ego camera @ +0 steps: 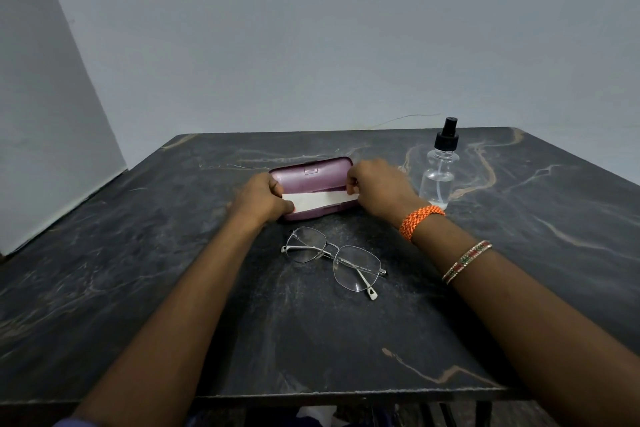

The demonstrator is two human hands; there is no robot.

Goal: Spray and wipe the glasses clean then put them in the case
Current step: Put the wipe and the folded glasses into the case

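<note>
A purple glasses case [311, 174] lies open at the middle of the dark marble table [138, 270], its lid raised toward the wall. A white cloth [317, 201] stretches across the case's opening. My left hand [263, 198] pinches the cloth's left end at the case's left side. My right hand [377, 187] pinches the cloth's right end at the case's right side. Thin metal-framed glasses [334, 260] lie folded on the table just in front of the case, untouched. A clear spray bottle [439, 170] with a black nozzle stands right of the case.
A grey wall rises behind the table, and a white panel [41, 114] leans at the left. The table's near edge [346, 392] runs below my forearms. An orange thread band and a beaded bangle circle my right wrist.
</note>
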